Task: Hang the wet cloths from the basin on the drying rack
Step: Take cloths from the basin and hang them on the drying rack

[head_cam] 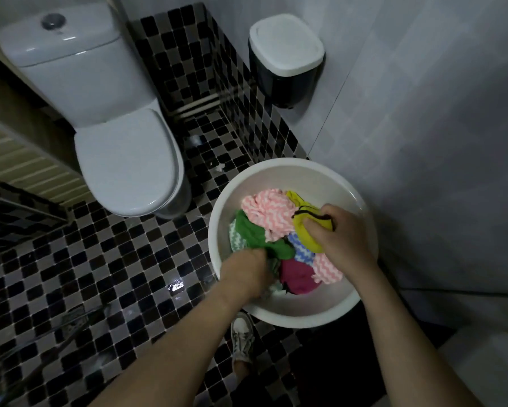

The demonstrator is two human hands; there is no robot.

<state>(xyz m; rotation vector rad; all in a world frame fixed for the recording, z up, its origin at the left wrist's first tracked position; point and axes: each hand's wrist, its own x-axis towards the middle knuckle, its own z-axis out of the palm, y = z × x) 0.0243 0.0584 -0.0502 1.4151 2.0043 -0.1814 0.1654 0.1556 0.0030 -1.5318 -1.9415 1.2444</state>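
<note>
Heaped wet cloths (269,214) in round white plastic basin (276,168) on chequered tile floor (70,274); white porcelain toilet (123,160) to left; black white-lidded bin (285,54) behind.

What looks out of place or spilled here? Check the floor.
A small white scrap lies on the tiles between toilet and basin; a shiny wet patch glints left of the basin. Nothing looks damaged.
</note>
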